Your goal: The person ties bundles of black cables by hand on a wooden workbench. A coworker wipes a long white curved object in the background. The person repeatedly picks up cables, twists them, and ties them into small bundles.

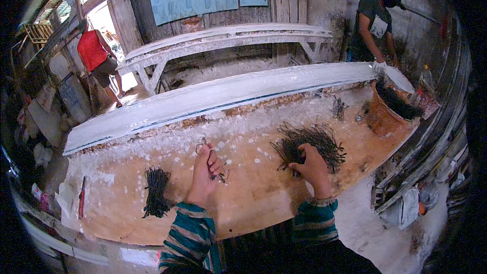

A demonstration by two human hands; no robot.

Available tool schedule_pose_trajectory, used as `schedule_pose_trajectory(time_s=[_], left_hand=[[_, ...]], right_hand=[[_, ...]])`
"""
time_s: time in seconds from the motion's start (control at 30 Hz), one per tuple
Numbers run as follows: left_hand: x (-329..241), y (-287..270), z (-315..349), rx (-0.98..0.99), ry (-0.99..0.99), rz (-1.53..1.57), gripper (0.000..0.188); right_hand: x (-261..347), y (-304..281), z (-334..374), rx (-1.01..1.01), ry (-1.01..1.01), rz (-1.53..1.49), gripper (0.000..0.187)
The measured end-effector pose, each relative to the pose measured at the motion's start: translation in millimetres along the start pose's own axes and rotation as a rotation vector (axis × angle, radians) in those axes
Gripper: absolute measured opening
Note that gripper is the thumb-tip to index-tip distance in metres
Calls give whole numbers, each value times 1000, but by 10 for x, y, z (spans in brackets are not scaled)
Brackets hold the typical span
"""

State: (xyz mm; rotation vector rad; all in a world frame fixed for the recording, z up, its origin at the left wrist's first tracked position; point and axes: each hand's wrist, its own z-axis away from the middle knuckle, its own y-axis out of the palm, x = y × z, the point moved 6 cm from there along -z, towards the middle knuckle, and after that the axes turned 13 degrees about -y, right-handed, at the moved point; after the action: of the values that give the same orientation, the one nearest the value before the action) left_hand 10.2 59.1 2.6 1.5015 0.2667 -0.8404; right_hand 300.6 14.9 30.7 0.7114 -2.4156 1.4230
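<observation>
My left hand [204, 175] is closed around a few thin dark wire loops [201, 143]; their looped tops stick up past my thumb, and ends show below my fingers. My right hand [313, 170] is over a loose, tangled pile of dark wire loops [327, 142], thumb and index finger apart in a curve at its near edge. The tips of its other fingers are hidden. Left of my left hand lies a neat, dense bundle of dark wire loops [157, 192] on the stained wooden tabletop [253, 193].
A red, slender tool [81, 198] lies at the tabletop's left. Across the back runs a long white-coated board [218, 94]. At right, an orange bucket [383, 116] holds dark strands, near a co-worker [375, 25] wearing gloves. Another person [94, 53] in red stands far left.
</observation>
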Motion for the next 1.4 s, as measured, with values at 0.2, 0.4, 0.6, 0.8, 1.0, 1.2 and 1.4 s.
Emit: schedule_pose_trajectory(time_s=[0.2,0.4,0.6,0.8,1.0,1.2,1.4], left_hand=[[176,19,-46,45,-195,-23,20],[289,132,26,154,-281,-97,22],[278,62,21,113,-265,-106,21],[245,165,43,84,-176,-149,24],[164,86,26,-180,-92,-430,17],[117,-29,35,-298,-46,-335,17],[-60,-48,60,-312,113,-269,19]], right_hand=[[-164,-65,-92,-18,65,-29,37],[-85,-324,-178,-76,35,-13,14],[339,-445,-338,1,-103,-304,9],[1064,148,-599,230,-243,-762,6],[1169,1019,-708,349,-389,-1128,8],[994,1281,-554,336,-231,-1175,9],[988,1064,-616,396,-217,-1189,11]])
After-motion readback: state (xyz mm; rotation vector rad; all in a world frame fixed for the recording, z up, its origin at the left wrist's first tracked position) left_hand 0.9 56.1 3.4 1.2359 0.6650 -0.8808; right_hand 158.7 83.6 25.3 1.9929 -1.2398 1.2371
